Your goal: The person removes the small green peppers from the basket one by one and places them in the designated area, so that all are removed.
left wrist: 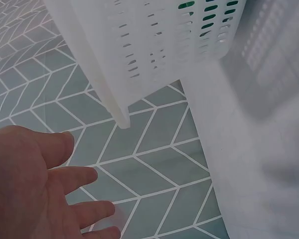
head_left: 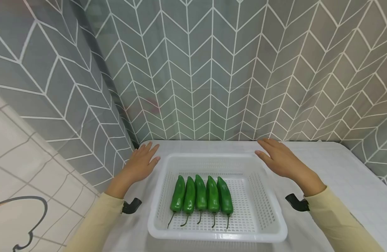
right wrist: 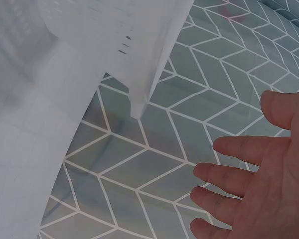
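A white plastic basket [head_left: 256, 231] with slotted walls stands on the table between both hands. Several green chili peppers [head_left: 195, 196] lie inside it side by side, stems toward the near edge, left of the basket's middle. To the basket's left, near its far corner, the left hand [head_left: 141, 162] is held with spread fingers and nothing in it. The right hand [head_left: 278, 159] mirrors it beyond the far right corner, also with extended fingers and no object. In both wrist views, a gap shows between each hand and the basket wall [left wrist: 139, 45].
A white cloth covers the table [head_left: 335, 168]. Behind it hangs a grey curtain [head_left: 212, 70] with white chevron lines, which also runs along the left. A pale gridded cloth [head_left: 33, 168] is at the left. Dark straps [head_left: 297, 203] sit at the wrists.
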